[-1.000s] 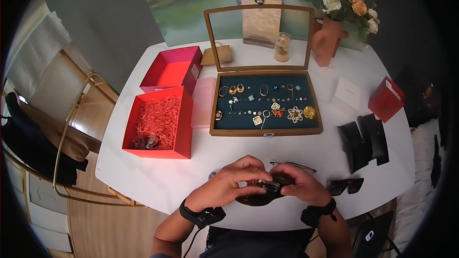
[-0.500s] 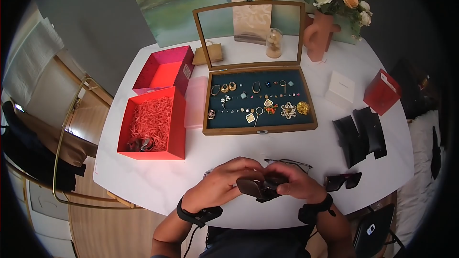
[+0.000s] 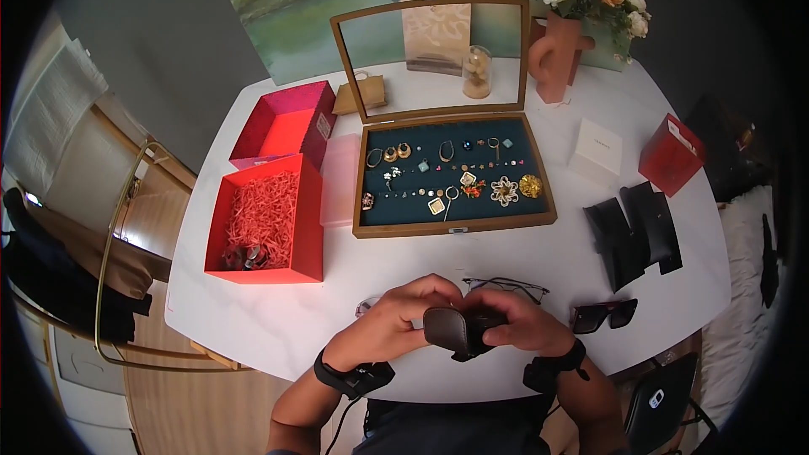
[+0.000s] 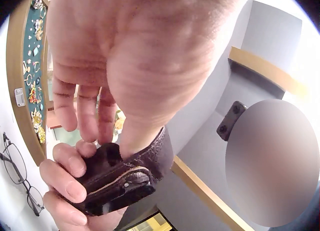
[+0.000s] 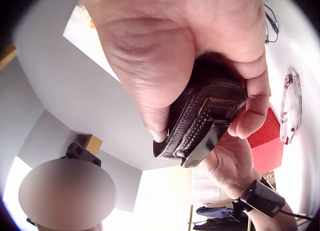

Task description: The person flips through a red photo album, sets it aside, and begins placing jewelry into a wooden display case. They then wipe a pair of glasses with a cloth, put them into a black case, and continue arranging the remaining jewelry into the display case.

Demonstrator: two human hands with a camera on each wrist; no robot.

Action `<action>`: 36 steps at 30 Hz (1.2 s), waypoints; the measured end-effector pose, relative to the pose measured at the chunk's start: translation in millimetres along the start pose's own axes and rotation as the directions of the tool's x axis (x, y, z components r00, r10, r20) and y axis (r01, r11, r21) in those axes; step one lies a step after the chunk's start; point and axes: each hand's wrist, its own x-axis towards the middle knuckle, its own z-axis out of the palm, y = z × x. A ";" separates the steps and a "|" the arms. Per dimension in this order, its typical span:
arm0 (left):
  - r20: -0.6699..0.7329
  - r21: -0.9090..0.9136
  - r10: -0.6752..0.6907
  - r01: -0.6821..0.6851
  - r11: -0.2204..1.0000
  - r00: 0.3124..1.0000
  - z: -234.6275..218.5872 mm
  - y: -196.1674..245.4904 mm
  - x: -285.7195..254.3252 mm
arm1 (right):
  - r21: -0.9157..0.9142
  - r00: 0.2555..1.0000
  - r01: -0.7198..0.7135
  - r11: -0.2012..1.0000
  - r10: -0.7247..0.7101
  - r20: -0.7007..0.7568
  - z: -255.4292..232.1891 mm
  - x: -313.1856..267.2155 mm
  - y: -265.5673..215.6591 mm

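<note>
While left hand and right hand clamp one leather case — two red boxes stand nearby.

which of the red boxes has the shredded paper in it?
The open red box nearest the person, left of the jewellery case. The pink-red one behind is bare inside; the right one is closed.

The left hand fills most of the view, its thumb pressed on a dark brown leather case. The right hand curls its fingers round the case from below. At the far left lie thin-framed glasses and a wooden jewellery tray with green lining, its small pieces blurred, possibly brooches.
</note>
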 end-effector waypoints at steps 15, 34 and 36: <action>-0.086 -0.166 -0.084 0.069 0.984 0.993 9.9 -23.2 -9.2 | -0.263 0.969 0.182 0.948 -0.217 -0.114 3.7 5.9 0.8; -0.107 -0.088 -0.313 0.304 0.948 0.944 7.6 -13.5 -9.6 | -0.292 0.954 0.193 0.937 -0.249 -0.166 5.5 8.1 7.2; -0.117 -0.061 -0.302 0.297 0.953 0.946 7.2 -12.7 -9.5 | -0.318 0.948 0.210 0.925 -0.272 -0.166 5.6 9.2 10.1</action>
